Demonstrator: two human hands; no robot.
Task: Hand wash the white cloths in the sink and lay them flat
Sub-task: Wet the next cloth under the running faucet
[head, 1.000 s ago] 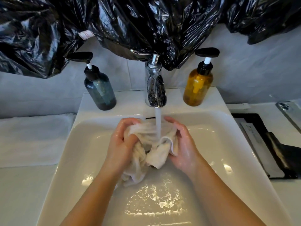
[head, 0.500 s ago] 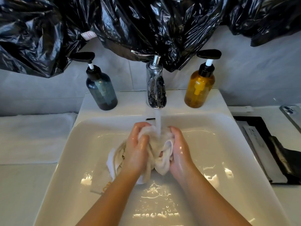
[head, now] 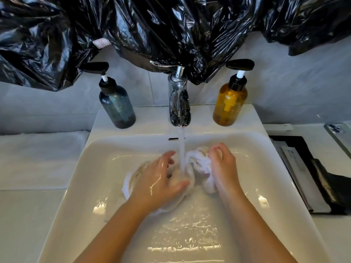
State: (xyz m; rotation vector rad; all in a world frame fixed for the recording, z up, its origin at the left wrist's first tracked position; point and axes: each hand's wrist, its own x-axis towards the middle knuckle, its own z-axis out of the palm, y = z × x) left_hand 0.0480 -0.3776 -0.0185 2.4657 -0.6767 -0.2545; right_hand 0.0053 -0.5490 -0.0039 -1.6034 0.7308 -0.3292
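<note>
A bunched part of the wet white cloth (head: 199,168) is clenched in the right hand (head: 224,168), while the rest is pressed flat onto the floor of the white ceramic sink (head: 106,168) under the spread left hand (head: 161,181). Between the two grips the stream from the chrome tap (head: 179,103) falls. If the cloth is rubbed too high, water could be splashed over the rim.

I see a white counter (head: 28,221) carrying the sink (head: 98,164), a folded white towel (head: 36,158), a black tray (head: 303,168) and a phone (head: 340,133).

Single head-worn view, close, forward and down over the sink (head: 281,168).
</note>
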